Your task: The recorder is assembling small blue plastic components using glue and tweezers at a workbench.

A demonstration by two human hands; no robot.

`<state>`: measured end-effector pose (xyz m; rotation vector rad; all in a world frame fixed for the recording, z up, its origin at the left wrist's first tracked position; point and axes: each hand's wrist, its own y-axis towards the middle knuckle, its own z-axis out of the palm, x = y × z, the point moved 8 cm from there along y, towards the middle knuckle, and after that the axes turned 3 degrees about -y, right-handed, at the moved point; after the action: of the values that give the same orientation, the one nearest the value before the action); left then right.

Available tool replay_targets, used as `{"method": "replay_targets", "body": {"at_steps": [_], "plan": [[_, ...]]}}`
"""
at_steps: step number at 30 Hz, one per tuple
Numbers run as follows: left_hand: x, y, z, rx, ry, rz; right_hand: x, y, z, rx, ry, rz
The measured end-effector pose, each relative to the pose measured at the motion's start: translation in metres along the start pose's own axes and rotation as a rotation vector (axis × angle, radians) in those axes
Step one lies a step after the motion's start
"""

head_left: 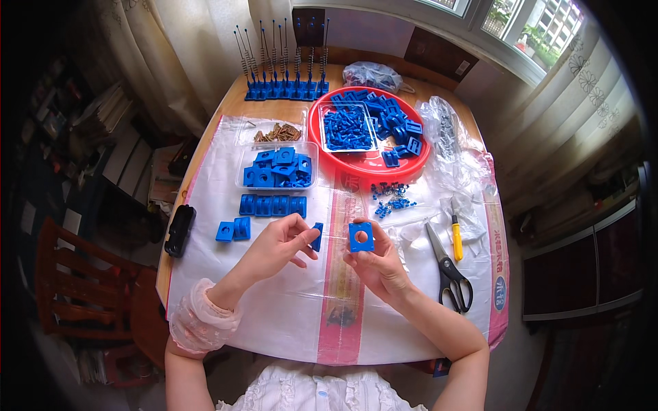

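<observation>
In my right hand (378, 266) a blue square plate with a round hole (360, 245) is held upright, its face toward me. My left hand (284, 245) pinches another flat blue piece (317, 237), seen nearly edge-on, a short gap away from the plate. Just beyond my left hand stands a row of blue blocks (273, 205). Two more blue pieces (233, 230) sit left of it. Behind the row, a clear plastic box (241, 179) holds a heap of blue holed plates. Small blue and metal bits (392, 199) lie scattered beyond my right hand.
A red round tray (329, 166) carries blue parts and a clear box. Brass screws (277, 132) lie at the back left, near blue spring-topped assemblies (286, 89). Black scissors (452, 277) and a yellow screwdriver (456, 240) lie to the right, a black case (179, 230) at the left edge.
</observation>
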<state>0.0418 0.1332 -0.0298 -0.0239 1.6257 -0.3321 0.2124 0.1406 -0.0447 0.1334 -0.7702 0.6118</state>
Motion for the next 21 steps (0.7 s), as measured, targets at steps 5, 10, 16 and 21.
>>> {"method": "replay_targets", "body": {"at_steps": [5,10,16,21], "plan": [[0.031,0.003,0.014,0.137,-0.286,-0.166,0.003,0.002,-0.003,-0.018,0.018,-0.006],[0.039,0.002,0.022,0.223,-0.392,-0.219,0.004,0.003,-0.006,-0.034,0.008,0.007],[0.04,-0.001,0.036,0.32,-0.617,-0.253,0.006,0.004,-0.005,-0.017,-0.017,-0.014],[0.031,-0.004,0.044,0.373,-0.702,-0.232,0.008,0.005,0.0,-0.016,-0.045,-0.016]]}}
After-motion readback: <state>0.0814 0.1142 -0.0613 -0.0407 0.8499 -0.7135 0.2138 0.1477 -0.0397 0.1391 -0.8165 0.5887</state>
